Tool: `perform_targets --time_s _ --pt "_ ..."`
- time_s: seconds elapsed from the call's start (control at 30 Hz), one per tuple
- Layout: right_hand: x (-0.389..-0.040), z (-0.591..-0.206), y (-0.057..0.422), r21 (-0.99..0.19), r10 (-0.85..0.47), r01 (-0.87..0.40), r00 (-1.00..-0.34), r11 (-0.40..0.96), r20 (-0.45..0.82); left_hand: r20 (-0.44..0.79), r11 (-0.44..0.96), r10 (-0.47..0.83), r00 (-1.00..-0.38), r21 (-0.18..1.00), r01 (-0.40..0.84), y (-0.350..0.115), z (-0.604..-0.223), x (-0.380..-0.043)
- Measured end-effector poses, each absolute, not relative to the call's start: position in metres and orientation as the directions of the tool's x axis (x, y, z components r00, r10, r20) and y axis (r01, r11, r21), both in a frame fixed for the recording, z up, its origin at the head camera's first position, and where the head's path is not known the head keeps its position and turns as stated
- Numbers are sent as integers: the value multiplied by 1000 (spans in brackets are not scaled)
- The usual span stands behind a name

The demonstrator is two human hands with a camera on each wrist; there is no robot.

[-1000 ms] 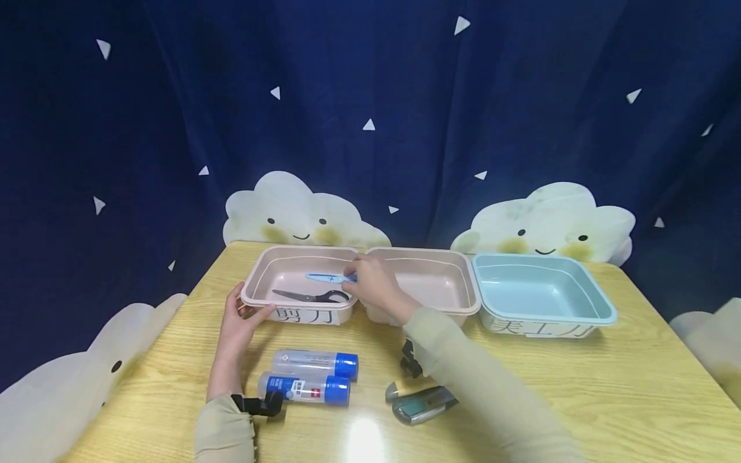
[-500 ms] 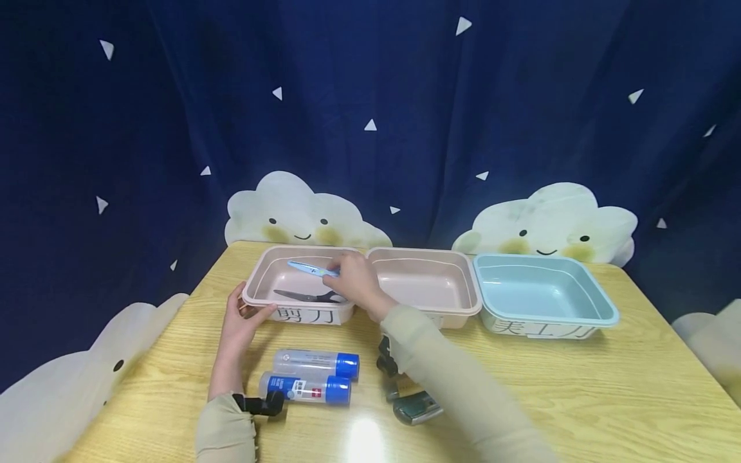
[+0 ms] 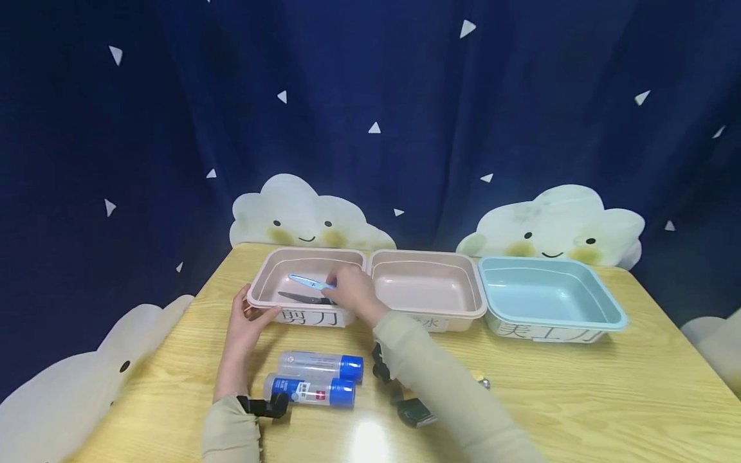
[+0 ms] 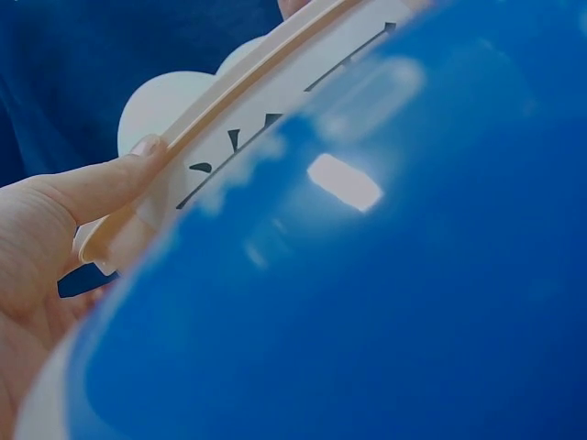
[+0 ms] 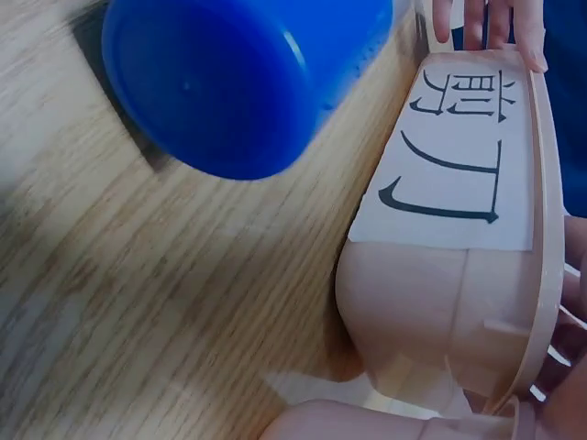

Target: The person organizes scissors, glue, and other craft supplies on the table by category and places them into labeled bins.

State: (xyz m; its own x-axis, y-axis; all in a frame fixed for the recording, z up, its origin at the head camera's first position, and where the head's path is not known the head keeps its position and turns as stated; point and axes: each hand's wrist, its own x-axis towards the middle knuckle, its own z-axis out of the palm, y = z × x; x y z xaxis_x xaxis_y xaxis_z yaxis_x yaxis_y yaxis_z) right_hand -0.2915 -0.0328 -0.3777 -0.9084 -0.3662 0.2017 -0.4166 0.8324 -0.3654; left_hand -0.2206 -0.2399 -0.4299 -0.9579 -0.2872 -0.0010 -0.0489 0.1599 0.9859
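Note:
In the head view my left hand [image 3: 246, 325] grips the front left corner of the left pink bin [image 3: 315, 262], thumb over the rim, fingers on its outer side. The thumb on the rim also shows in the left wrist view. My right hand [image 3: 354, 292] reaches into that bin and pinches light-blue scissors [image 3: 305, 280], blades pointing left; their handles are hidden in the hand. Below them in the bin lie black scissors [image 3: 298, 297], their handles covered by the right hand. A label with dark characters [image 5: 449, 156] fronts the bin in the right wrist view.
A second pink bin [image 3: 425, 258] and a light-blue bin [image 3: 541, 267] stand rightward in a row. Two clear glue bottles with blue caps [image 3: 351, 368] lie in front. A utility knife [image 3: 413, 413] and a small yellow-and-metal thing [image 3: 483, 382] are partly behind the right sleeve.
My right hand has moved left within the left bin, carrying the light-blue scissors, which rose and then came down slightly. The left hand keeps its grip on the corner.

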Motion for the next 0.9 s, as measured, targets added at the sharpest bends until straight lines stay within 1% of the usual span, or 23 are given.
perform_targets --time_s 0.17,0.33,0.57,0.8,0.9 --pt "-291 -381 -36 -340 -376 -424 -905 840 198 -6 172 -286 -958 983 -58 -241 -430 -220" --pt "-291 -380 -34 -371 -369 -416 -909 830 195 0 163 -273 -962 985 -46 -239 -428 -222" --pt "-288 -381 -32 -421 -407 -441 -897 793 173 1 163 -279 -960 986 -46 -239 -428 -221" --pt "-279 -379 -32 -456 -469 -504 -861 733 197 3 171 -282 -959 984 -48 -241 -428 -220" --pt "-273 -378 -30 -448 -488 -533 -844 718 222 3 182 -275 -961 982 -49 -241 -428 -219"
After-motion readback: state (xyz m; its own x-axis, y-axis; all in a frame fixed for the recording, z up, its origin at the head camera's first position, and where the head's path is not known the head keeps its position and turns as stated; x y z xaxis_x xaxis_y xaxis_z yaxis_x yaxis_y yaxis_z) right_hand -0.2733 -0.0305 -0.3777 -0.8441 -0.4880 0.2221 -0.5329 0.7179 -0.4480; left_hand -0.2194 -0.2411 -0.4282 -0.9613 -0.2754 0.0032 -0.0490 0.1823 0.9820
